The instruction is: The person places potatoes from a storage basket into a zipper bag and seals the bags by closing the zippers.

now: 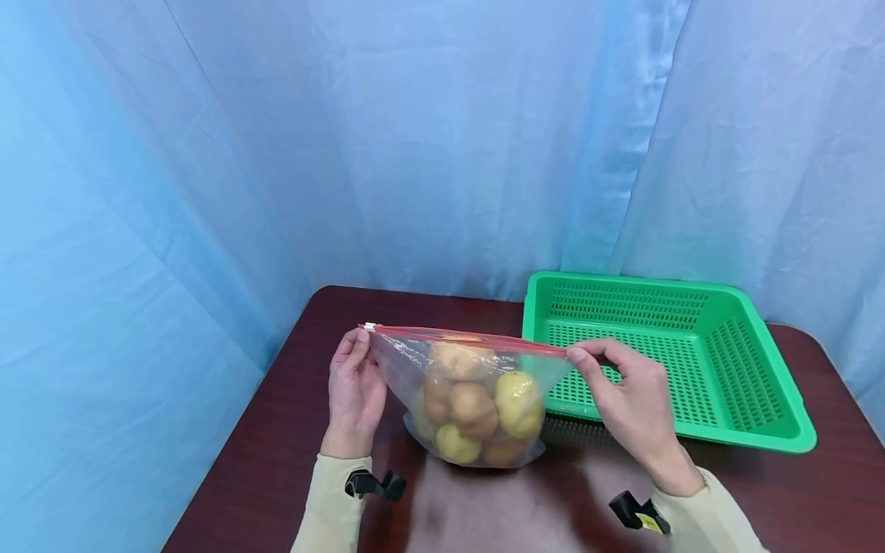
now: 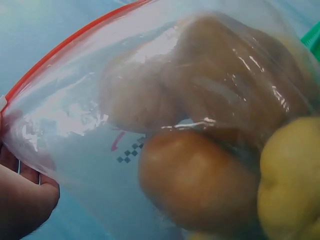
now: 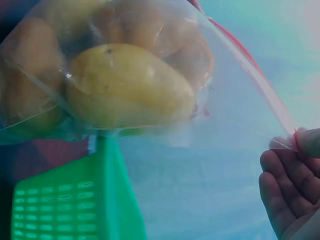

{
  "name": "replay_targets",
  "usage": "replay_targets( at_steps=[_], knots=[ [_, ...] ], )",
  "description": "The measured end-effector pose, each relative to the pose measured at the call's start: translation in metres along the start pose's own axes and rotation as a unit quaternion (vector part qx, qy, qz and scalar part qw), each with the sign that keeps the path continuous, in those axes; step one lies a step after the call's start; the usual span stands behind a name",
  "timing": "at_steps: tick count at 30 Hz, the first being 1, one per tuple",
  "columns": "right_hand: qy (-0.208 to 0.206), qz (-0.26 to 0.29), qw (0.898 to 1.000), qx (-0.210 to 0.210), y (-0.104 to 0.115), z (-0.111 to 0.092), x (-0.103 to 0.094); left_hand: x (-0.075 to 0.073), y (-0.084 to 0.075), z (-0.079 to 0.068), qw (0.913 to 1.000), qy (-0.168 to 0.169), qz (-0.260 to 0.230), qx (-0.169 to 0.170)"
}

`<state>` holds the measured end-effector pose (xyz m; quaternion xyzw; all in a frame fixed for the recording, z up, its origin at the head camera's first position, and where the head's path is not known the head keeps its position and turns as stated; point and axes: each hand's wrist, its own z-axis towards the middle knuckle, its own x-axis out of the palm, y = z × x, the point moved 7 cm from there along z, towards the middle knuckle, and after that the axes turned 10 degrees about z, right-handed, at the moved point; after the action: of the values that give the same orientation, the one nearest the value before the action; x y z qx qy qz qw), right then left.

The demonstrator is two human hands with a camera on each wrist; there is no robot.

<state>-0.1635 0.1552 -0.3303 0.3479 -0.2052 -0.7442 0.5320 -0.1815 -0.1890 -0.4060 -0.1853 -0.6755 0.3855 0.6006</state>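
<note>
A clear zip bag (image 1: 401, 369) with a red zip edge (image 1: 484, 340) hangs between both hands, filled with several yellow and brown potato-like fruits (image 1: 473, 407). At the bag's left top corner, beside the white slider (image 1: 369, 327), my left hand (image 1: 357, 384) pinches the edge between thumb and fingers. My right hand (image 1: 629, 392) pinches the right top corner. The zip edge is stretched nearly straight, with a narrow gap along its middle. In the right wrist view a yellow fruit (image 3: 130, 87) presses against the plastic.
A green perforated basket (image 1: 774, 384) stands at the back right of the dark red-brown table (image 1: 276, 461), partly behind the bag and right hand. Blue curtains (image 1: 442, 153) hang behind and to the left of the table. Both wrists carry small black camera mounts.
</note>
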Motion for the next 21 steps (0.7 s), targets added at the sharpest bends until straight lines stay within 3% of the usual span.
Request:
replay_targets(
  at_steps=[5, 9, 15, 21],
  knots=[
    [0.015, -0.007, 0.998, 0.063, -0.017, -0.006, 0.005, -0.008, 0.010, -0.002, 0.9985, 0.000, 0.051, -0.023],
    [0.022, -0.006, 0.997, 0.068, -0.020, -0.007, 0.008, -0.009, 0.010, 0.001, 0.9972, 0.011, 0.073, -0.011],
    [0.039, -0.012, 0.999, -0.006, 0.002, 0.002, 0.012, -0.002, 0.008, 0.003, 0.9987, 0.010, 0.049, 0.010],
    [0.034, -0.025, 0.990, -0.137, 0.043, 0.018, 0.031, 0.000, 0.008, 0.004, 0.9994, 0.002, 0.026, 0.021]
  ],
)
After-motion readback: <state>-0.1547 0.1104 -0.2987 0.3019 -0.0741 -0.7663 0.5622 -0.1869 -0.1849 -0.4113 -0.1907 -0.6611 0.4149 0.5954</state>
